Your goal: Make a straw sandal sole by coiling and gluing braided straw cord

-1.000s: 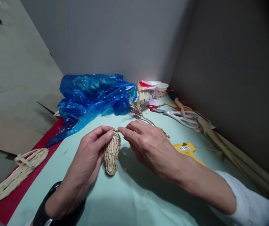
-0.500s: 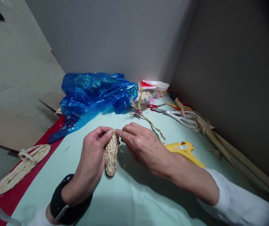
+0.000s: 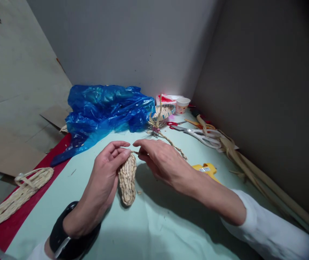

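A small woven straw sole (image 3: 127, 180), tan and oval, hangs upright above the pale green cloth. My left hand (image 3: 109, 162) pinches its upper edge between thumb and fingers. From the top of the sole a short straw strand (image 3: 135, 152) runs to my right hand (image 3: 159, 157), whose thumb and fingers close on it, the index finger reaching out above. My right palm and the strand's end are hidden. Behind my right forearm lies a yellow glue gun (image 3: 207, 169), partly covered.
A blue plastic bag (image 3: 108, 108) lies at the back, beside a woven basket (image 3: 167, 111) and a paper cup (image 3: 182, 105). White-handled scissors (image 3: 201, 137), a braided cord (image 3: 173, 144) and long straw strips (image 3: 251, 166) lie rightward. A woven slipper (image 3: 20, 196) rests on red cloth.
My right fingers have drawn slightly away from the sole's top, and a strand now shows between the hands. My left index finger has lifted and straightened. The view has shifted a little.
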The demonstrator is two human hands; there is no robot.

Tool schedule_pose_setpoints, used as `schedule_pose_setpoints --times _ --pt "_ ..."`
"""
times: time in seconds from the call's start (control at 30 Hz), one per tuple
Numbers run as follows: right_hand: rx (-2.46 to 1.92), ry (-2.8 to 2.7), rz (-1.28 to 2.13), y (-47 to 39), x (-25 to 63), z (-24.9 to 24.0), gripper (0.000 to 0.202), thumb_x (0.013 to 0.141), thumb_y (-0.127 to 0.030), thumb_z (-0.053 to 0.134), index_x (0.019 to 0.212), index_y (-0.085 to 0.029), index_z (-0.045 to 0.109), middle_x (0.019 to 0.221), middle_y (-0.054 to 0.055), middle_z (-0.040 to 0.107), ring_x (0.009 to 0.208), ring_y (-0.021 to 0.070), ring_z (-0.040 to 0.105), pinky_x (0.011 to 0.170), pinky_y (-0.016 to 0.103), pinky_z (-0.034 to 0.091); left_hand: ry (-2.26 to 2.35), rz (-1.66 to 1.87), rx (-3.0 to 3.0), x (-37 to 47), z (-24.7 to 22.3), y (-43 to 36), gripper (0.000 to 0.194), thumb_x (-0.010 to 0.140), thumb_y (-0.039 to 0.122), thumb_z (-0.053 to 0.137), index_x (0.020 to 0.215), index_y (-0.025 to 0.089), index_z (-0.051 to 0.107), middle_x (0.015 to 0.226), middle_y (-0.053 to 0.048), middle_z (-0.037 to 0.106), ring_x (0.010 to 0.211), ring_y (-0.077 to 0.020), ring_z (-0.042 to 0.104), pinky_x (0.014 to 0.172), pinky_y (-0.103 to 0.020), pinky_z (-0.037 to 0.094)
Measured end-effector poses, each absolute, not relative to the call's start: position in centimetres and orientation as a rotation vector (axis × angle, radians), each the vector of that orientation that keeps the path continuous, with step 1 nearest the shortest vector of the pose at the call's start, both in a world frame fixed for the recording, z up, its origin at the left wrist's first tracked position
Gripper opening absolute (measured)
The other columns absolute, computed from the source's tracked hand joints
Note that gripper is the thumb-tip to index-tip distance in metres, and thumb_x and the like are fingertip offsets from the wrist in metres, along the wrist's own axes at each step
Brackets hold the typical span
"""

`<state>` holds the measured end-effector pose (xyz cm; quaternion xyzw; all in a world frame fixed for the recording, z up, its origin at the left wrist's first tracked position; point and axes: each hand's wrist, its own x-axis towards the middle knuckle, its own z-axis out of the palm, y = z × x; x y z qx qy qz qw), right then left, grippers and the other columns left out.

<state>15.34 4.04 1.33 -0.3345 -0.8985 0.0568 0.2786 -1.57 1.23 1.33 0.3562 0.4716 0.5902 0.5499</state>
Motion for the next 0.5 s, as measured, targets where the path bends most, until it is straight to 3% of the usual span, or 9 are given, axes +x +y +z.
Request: schedule_pose_setpoints --times 0.17,0.27,0.33,0.5 --pt "-0.905 -2.305 0.052 3.4 15.0 1.3 0.017 0.101 -0.012 0.056 0.115 -0.009 0.063 0.106 0.015 0.072 0.094 0.027 0.064 0.082 0.04 0.049 1.124 1.458 0.797 -1.9 1.1 1.3 0.017 0.073 0.02 0.083 0.082 0.015 0.07 0.075 0.001 0.067 0.071 -0.0118 0.058 0.067 -0.022 0.047" --pt "-0.901 -2.217 -0.012 2.4 14.6 1.3 0.025 0.106 -0.019 0.044 0.108 -0.008 0.066 0.103 0.016 0.071 0.091 0.0276 0.061 0.081 0.041 0.049 1.125 1.565 0.767 -2.2 1.2 1.5 0.016 0.074 0.021 0.082 0.083 0.016 0.069 0.075 0.003 0.066 0.072 -0.0113 0.058 0.068 -0.021 0.047" --pt "-0.897 -2.19 0.013 1.6 14.4 1.4 0.027 0.106 -0.022 0.045 0.103 -0.008 0.067 0.095 0.014 0.07 0.084 0.0256 0.062 0.076 0.038 0.05 1.124 1.625 0.752 -2.3 1.2 1.5 0.017 0.074 0.022 0.082 0.084 0.017 0.068 0.075 0.003 0.066 0.071 -0.0114 0.058 0.066 -0.021 0.047" --pt "-0.788 -2.112 -0.162 0.2 14.0 2.1 0.02 0.099 -0.019 0.056 0.101 -0.005 0.069 0.1 0.017 0.069 0.088 0.0285 0.058 0.078 0.041 0.051 1.117 1.691 0.744 -2.3 1.2 1.7 0.022 0.074 0.023 0.083 0.087 0.017 0.067 0.076 0.003 0.067 0.071 -0.0114 0.058 0.065 -0.021 0.047"
